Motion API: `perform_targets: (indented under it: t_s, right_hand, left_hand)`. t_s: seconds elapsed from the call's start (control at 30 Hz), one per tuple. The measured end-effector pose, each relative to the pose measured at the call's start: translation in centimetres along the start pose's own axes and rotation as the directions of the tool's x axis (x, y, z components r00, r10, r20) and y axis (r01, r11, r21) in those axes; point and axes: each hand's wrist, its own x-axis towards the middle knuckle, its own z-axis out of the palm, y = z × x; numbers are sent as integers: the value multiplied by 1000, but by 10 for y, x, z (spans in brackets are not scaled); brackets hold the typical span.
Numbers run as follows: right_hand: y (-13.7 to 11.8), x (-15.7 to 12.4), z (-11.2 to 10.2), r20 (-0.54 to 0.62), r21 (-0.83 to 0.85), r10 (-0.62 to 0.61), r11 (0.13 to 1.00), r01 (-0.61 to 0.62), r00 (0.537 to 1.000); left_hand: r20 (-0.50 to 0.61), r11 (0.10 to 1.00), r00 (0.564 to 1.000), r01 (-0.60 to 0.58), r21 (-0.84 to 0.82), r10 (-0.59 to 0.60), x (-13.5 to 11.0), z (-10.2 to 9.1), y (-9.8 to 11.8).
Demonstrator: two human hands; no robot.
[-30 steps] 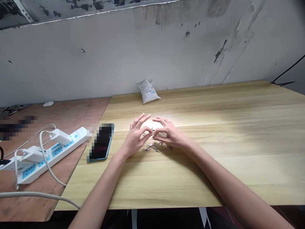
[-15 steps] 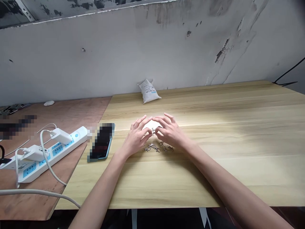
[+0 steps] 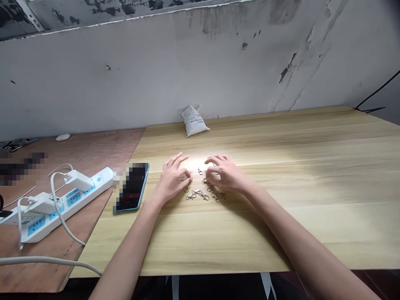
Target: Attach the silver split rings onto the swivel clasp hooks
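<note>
Several small silver lobster clasps with rings lie on the wooden table in a loose circle between my hands. One clasp lies by itself in the gap. The thumb and forefinger of my left hand are pinched at a clasp's edge, and its other fingers stretch forward. My right hand pinches another small clasp at its fingertips, palm down. Parts of some clasps are hidden under the fingers of both hands.
A phone lies left of my left hand. Further left, a white power strip with chargers and cables sits on a reddish board. A white printed packet stands near the wall at the back.
My hands have moved apart from each other, left hand leftward and right hand slightly rightward. The clasp between them now lies uncovered on the table, and more clasps show.
</note>
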Motion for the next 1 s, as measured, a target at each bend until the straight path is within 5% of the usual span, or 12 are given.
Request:
perform_targets:
  t_s: [0.13,0.37,0.77,1.0]
  right_hand:
    - [12,-2,0,-25,59,86,995,-84,996]
    - [34,3,24,-192,-220,307,912,-346,932]
    - [27,10,31,-212,-187,260,936,-300,942]
    - [15,12,22,-204,-32,242,967,-253,949]
  left_hand:
    - [12,1000,1000,-29,-3,29,-1,-1,-3]
    - [-11,1000,1000,-27,3,27,0,-1,-1]
    - [-12,999,1000,-20,-45,19,0,1,1]
    - [-42,998,999,12,-68,-15,1,0,5]
